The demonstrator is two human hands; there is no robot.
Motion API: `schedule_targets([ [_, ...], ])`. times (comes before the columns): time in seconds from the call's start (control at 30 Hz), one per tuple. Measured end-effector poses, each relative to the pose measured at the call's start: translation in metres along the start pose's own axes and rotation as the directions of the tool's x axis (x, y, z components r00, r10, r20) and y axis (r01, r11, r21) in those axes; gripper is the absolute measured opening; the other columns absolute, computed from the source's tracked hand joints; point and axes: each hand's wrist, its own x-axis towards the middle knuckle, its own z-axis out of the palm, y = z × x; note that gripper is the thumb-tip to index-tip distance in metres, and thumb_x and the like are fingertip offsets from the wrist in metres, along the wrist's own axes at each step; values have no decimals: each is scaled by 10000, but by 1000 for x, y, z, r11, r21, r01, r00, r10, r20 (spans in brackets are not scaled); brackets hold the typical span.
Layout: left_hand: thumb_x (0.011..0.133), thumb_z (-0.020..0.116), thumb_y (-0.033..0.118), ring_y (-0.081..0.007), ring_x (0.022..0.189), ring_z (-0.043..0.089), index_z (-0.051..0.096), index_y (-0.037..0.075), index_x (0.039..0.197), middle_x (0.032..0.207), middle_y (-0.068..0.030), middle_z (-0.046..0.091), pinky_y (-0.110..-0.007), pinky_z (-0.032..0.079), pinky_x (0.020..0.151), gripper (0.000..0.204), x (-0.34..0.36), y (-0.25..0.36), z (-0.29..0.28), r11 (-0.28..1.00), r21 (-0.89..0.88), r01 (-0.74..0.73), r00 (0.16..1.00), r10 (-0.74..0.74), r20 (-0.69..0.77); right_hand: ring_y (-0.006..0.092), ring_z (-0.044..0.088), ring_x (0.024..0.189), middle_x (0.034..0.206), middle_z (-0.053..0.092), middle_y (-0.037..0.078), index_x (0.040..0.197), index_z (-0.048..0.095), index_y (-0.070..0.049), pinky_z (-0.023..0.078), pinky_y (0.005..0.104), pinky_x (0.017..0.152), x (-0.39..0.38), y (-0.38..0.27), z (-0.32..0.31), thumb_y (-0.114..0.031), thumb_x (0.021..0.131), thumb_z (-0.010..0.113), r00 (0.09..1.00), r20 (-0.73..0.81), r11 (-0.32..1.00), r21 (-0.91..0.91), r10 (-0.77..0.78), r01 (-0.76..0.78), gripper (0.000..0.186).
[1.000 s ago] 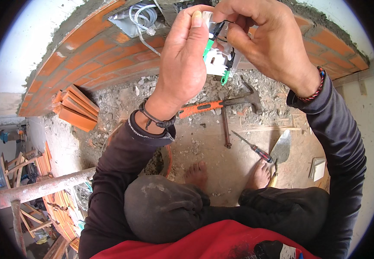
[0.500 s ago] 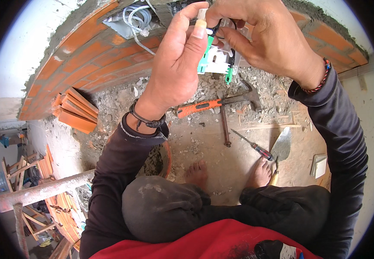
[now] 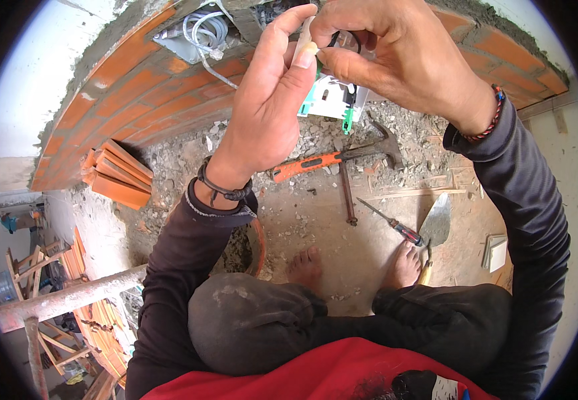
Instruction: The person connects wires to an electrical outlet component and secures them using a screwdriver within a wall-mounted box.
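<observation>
Hands meet up close: left hand and right hand pinch a white-and-green switch module between their fingertips, its body hanging just below them. Beneath lie hammer, screwdriver, trowel; beyond, brick wall.

Dark long sleeves on both arms, black cord band at the left hand wrist, red and blue beaded bracelet at the right hand wrist, red shirt lower centre, dark dusty trousers, bare feet
</observation>
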Motion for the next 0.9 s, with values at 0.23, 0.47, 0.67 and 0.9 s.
schedule_targets([
  [0.23, 1133, 369, 229, -212, 1384, 425, 248, -91, 1553, 1505, -153, 416, -354, 337, 1160, 542, -5, -15, -6, 987, 143, -72, 997, 73, 1, 261, 540, 674, 798, 552, 105, 910, 689, -26, 426, 392, 587, -6, 21, 11, -73, 834, 737, 999, -44, 1000, -4, -19, 19, 102],
  [0.47, 1136, 359, 244, -213, 1365, 447, 288, -89, 1539, 1475, -159, 453, -347, 343, 1154, 527, -5, -13, -7, 966, 255, -38, 997, 52, -48, 277, 625, 730, 863, 632, 121, 929, 698, -17, 500, 391, 628, -1, -8, 0, -14, 789, 803, 997, 14, 997, -41, 69, -69, 176],
  [0.67, 1137, 364, 244, -187, 1289, 487, 360, -73, 1504, 1404, -132, 496, -322, 379, 1110, 484, -4, -10, -2, 950, 306, -63, 992, 92, -81, 295, 639, 739, 860, 642, 132, 938, 703, -16, 515, 398, 633, -4, 9, 3, 19, 772, 796, 1000, -18, 1000, 23, 5, -4, 193],
  [0.9, 1142, 357, 277, -160, 1224, 525, 368, -60, 1511, 1362, -119, 534, -293, 416, 1064, 500, -3, -3, -2, 986, 161, 51, 978, -16, -210, 321, 641, 718, 844, 642, 137, 911, 652, -5, 519, 396, 630, -4, 19, 4, 55, 732, 802, 995, -72, 993, -100, -73, 66, 241],
])
